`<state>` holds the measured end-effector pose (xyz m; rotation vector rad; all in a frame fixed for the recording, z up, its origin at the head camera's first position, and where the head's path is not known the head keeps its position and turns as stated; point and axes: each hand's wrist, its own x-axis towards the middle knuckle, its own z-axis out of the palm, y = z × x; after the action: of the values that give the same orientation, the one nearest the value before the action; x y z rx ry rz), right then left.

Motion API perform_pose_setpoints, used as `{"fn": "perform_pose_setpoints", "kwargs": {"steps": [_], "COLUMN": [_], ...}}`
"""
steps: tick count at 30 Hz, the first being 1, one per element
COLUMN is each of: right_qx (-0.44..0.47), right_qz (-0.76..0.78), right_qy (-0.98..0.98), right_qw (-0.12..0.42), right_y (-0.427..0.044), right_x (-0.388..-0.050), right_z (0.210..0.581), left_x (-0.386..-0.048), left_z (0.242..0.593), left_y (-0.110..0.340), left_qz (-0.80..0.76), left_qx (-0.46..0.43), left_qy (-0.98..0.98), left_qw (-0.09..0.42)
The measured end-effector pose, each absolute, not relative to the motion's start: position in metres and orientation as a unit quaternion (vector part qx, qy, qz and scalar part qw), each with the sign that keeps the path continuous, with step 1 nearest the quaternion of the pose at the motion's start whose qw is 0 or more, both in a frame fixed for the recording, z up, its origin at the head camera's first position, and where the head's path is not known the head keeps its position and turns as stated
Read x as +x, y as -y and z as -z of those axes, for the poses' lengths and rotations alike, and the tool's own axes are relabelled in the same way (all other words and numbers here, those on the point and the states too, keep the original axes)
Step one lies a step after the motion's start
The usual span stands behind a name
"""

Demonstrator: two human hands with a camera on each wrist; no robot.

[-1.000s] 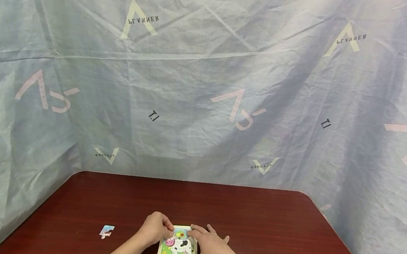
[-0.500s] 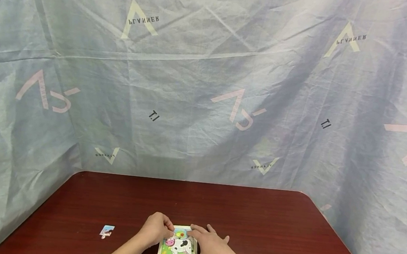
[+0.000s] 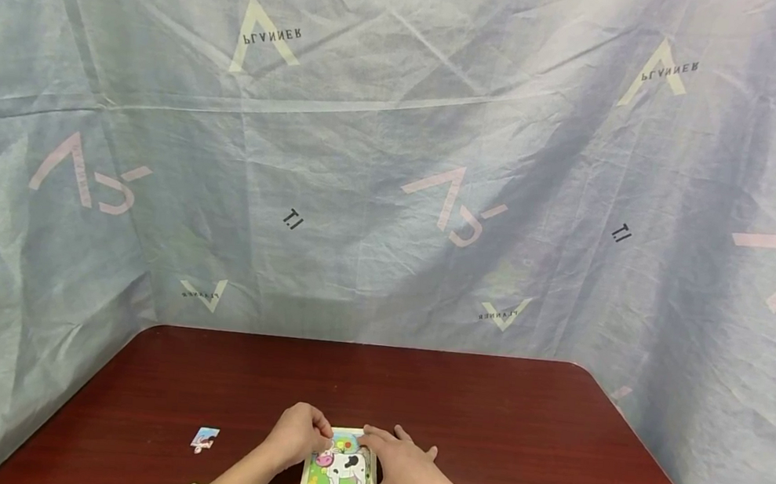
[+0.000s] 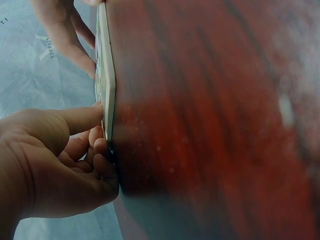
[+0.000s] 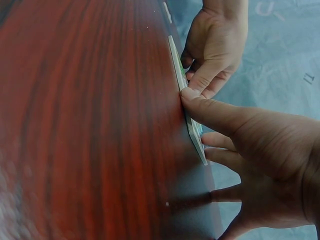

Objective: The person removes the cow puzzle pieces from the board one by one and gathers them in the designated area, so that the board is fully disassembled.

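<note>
A small square cow jigsaw puzzle [image 3: 336, 483] in a pale frame lies flat at the table's near middle in the head view. At its upper left corner my left hand [image 3: 296, 437] has thumb and curled fingers. The left wrist view shows that thumb [image 4: 85, 119] against the picture side and the fingers bunched at the frame's edge; whether a single piece is between them is hidden. My right hand [image 3: 406, 473] grips the frame from the right, thumb [image 5: 210, 107] on the near edge and fingertips over the far part. One loose puzzle piece [image 3: 205, 439] lies to the left.
The dark red-brown wooden table [image 3: 484, 410] extends behind and to both sides of the puzzle. A grey printed cloth [image 3: 356, 270] hangs around its back and sides.
Both hands stay at the puzzle almost unmoved. The head view has shifted very slightly. The loose piece lies where it was.
</note>
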<state>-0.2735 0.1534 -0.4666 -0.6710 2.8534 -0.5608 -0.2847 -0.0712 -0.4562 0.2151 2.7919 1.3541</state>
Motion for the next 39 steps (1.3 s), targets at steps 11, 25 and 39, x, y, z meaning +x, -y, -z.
{"fn": "perform_pose_setpoints", "kwargs": {"steps": [11, 25, 39], "right_qx": [-0.217, -0.209, -0.203], "right_qz": [0.187, 0.179, 0.176], "right_qy": [-0.954, -0.958, -0.96], "right_qw": [0.084, 0.076, 0.077], "right_y": [-0.15, -0.147, -0.145], "right_x": [-0.266, -0.26, -0.258], "right_z": [0.455, 0.447, 0.444], "left_x": [-0.285, -0.281, -0.281], "left_z": [0.457, 0.452, 0.451], "left_y": [0.071, 0.073, 0.075], "left_qz": [-0.443, -0.453, -0.46], "left_qx": [0.063, 0.071, 0.071], "left_qy": [-0.894, -0.888, -0.885], "left_qw": [0.021, 0.01, 0.003]}}
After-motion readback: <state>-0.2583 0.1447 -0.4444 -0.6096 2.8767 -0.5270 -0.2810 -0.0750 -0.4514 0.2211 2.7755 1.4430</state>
